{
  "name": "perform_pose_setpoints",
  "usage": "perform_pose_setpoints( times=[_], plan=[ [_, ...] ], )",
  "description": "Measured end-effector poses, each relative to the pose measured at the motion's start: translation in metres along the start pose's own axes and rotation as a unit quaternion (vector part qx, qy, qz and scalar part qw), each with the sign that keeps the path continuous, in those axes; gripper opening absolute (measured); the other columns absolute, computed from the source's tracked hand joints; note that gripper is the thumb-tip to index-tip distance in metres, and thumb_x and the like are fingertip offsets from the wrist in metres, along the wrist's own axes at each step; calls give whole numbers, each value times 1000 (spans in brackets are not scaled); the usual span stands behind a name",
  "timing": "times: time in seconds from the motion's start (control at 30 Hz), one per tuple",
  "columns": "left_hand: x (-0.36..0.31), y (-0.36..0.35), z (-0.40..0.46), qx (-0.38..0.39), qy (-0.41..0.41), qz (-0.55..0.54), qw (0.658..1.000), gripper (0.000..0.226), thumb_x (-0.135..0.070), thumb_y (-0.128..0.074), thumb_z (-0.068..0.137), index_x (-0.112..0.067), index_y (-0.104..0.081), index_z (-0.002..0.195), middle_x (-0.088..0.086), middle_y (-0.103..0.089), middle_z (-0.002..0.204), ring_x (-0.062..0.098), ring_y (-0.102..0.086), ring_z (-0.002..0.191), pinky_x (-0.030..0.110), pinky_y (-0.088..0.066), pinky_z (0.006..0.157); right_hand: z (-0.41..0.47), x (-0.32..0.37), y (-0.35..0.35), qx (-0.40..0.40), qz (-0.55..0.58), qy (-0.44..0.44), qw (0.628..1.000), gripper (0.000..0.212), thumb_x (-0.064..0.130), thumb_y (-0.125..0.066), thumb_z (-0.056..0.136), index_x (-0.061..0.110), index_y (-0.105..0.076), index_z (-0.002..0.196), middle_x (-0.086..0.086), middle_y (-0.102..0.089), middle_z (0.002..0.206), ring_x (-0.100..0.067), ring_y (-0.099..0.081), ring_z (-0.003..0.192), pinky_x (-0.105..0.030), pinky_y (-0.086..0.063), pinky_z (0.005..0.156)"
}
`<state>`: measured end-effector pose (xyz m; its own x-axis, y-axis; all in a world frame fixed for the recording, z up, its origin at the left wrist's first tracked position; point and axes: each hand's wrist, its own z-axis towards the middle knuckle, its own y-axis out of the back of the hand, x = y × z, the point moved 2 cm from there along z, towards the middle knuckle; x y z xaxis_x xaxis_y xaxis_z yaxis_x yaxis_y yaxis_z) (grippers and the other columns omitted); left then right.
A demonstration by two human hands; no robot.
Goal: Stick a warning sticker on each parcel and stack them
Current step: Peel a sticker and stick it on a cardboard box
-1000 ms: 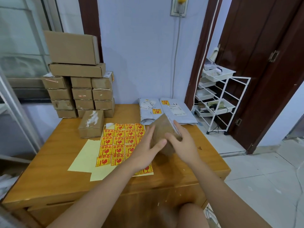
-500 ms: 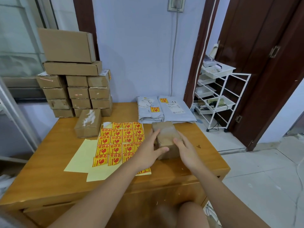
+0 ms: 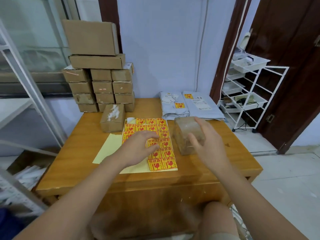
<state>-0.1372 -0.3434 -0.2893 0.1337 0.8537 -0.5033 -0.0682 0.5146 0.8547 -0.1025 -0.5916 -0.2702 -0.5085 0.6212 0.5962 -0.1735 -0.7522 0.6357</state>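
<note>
Sticker-fetch step, judged from the layout. Small brown parcel (image 3: 188,135) sitting on the bench (image 3: 72,163), just right of the sticker sheet (image 3: 155,135), no warning sticker visible on its top or near face. Right hand (image 3: 206,144) cupped over the parcel's near right side, fingers spread and blurred; touching or just off it, cannot tell, so grasp unclear. Left hand (image 3: 140,146) flat, palm down, fingers loosely open over the middle of the sheet, holding nothing; fingertips near a red-and-yellow sticker at the sheet's centre.

Clock directions from the parcel: sheet at 9, loose taped box (image 3: 113,117) at 10, tall stack of brown boxes (image 3: 102,80) further out at 10 against the wall, two grey mailer bags (image 3: 188,106) at 12, both already stickered. White wire rack (image 3: 251,94) off the bench at 2.

Top-left corner of the sheet peeled bare, backing curled; lower left also bare yellow backing. Plenty of stickers left on the right columns.

Next move, as a guess: pinch a sticker edge with a fingernail, peel slowly to avoid tearing or dragging the whole sheet, possibly pinning the backing down. Then press onto the parcel's flat top while steadying the parcel, smoothing out from one edge. Stacking afterwards, likely with the boxes at 10 or by the bags at 12; destination not certain.
</note>
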Motion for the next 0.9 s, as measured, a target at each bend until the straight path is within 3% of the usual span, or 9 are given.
perform_pose_setpoints(
  times=[0.13,0.23,0.33,0.47,0.6,0.77,0.9],
  plan=[
    [26,9,-30,1,-13,85,996,30,-46,-59,101,-34,-67,128,-17,-60,132,6,-49,125,30,-39,109,-16,23,-35,117,-40,94,988,39,29,-67,97,24,-63,135,8,-63,134,-6,-53,125,-34,-43,111],
    [36,1,-46,20,-20,99,995,37,-50,-57,101,-34,-64,134,-16,-58,136,6,-46,127,30,-38,112,-26,31,-67,217,-75,113,967,37,38,-68,95,25,-67,131,7,-66,128,-11,-54,122,-30,-43,107],
    [41,-13,-55,30,-32,107,993,44,-53,-54,101,-34,-59,140,-17,-53,143,6,-42,132,28,-34,115,-35,33,-86,268,-90,98,954,43,47,-72,90,25,-69,126,8,-64,113,-9,-52,106,-29,-46,95],
    [46,-22,-62,23,-23,73,997,43,-52,-55,101,-35,-59,140,-19,-49,146,4,-38,135,28,-32,115,-40,33,-93,257,-96,92,957,34,49,-73,87,29,-72,115,13,-65,106,-9,-53,103,-33,-49,90],
    [50,-26,-64,17,-21,67,997,41,-51,-54,101,-36,-59,139,-20,-48,147,3,-36,136,29,-31,118,-44,33,-96,235,-86,94,964,17,37,-69,93,29,-75,107,17,-63,99,-9,-52,99,-34,-50,88],
    [51,-27,-65,13,-23,63,998,41,-51,-54,101,-36,-59,139,-20,-48,147,3,-35,136,29,-32,118,-48,34,-99,222,-105,99,964,28,51,-66,91,30,-75,107,16,-66,103,-7,-51,100,-27,-49,83],
    [49,-27,-65,14,-20,69,997,41,-51,-53,102,-36,-58,140,-20,-47,148,3,-34,137,28,-30,117,-50,35,-101,193,-133,118,965,21,40,-59,99,28,-75,105,14,-68,99,-11,-56,95,-31,-52,76]
  ],
)
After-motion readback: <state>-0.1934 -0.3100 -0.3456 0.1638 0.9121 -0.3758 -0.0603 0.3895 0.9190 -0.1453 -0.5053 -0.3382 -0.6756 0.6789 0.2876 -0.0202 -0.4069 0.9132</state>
